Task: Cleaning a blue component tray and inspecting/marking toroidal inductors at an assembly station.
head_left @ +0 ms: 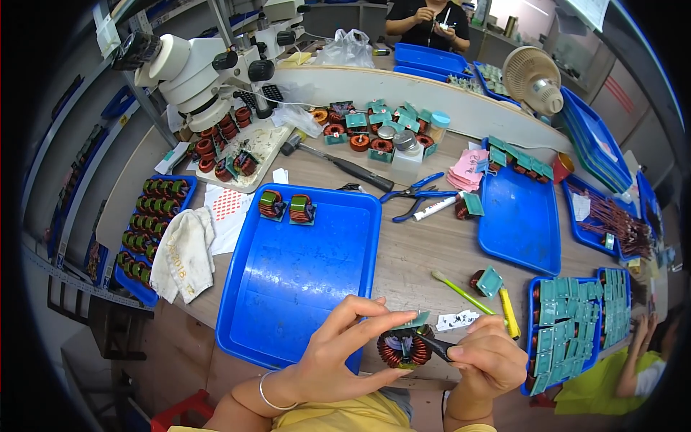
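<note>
Close to the table's front edge, my left hand (353, 345) grips a copper-wound ring coil (405, 351) with a green base plate (412, 320) on its upper side. Thumb and fingers hold it from below and above. My right hand (489, 358) is closed round a slim black tool (437, 347), whose tip reaches into the coil just under the plate; I cannot tell the tool's exact kind. Left of the hands lies a blue tray (302, 266) with two coils (302, 209) at its far end. Right of them, another coil with a plate (490, 281) rests beside a green brush (461, 291) and a yellow cutter (509, 313).
Blue trays of plated coils (568, 317) stand at right; a tray of green-topped coils (144, 241) is at left beside a white cloth (183, 255). Farther back are pliers (416, 193), a hammer (345, 167), a microscope (191, 72) and a fan (533, 79). Another person works behind the partition.
</note>
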Action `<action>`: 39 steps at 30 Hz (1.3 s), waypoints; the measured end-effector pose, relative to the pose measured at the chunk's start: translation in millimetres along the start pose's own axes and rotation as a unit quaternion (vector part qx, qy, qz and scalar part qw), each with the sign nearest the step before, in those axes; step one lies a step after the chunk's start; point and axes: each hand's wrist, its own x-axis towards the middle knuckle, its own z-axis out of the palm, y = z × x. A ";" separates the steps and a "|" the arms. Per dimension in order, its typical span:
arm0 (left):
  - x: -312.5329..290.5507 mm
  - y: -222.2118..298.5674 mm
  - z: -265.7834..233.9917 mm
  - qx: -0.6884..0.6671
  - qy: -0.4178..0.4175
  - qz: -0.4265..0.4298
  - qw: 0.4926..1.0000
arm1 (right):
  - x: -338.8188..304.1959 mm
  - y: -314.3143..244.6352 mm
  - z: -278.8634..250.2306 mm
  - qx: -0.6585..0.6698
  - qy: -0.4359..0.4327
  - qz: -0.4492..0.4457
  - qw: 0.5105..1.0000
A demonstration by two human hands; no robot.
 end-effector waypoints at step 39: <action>0.5 1.6 -0.3 0.084 0.024 0.009 0.996 | -1.6 -3.7 0.2 -0.087 -0.063 -0.046 0.993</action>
